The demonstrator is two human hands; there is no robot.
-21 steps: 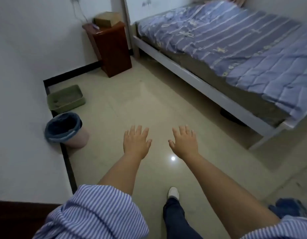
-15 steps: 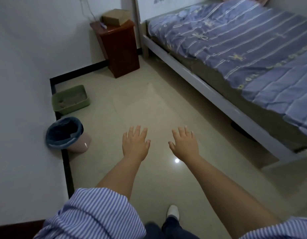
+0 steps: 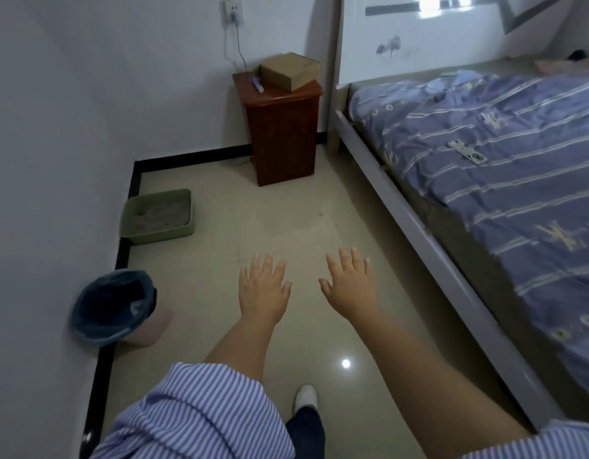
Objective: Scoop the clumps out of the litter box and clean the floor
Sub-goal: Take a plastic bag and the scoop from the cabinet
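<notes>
A green litter box (image 3: 184,230) with grey litter sits on the floor against the left wall. A pink bin (image 3: 112,308) lined with a dark blue bag stands nearer to me along the same wall. My left hand (image 3: 263,289) and my right hand (image 3: 351,283) are stretched out in front of me, palms down, fingers spread, holding nothing. Both hang over the beige tiled floor (image 3: 276,220), well short of the litter box. No scoop or broom is in view.
A dark red bedside cabinet (image 3: 281,134) with a cardboard box (image 3: 290,74) on top stands in the far corner. A bed (image 3: 485,160) with a blue striped cover fills the right side. My white shoe (image 3: 305,395) steps forward between wall and bed.
The view has moved forward and tilted up; the litter box and cabinet are nearer and more central. Both hands keep the same spread, empty pose.
</notes>
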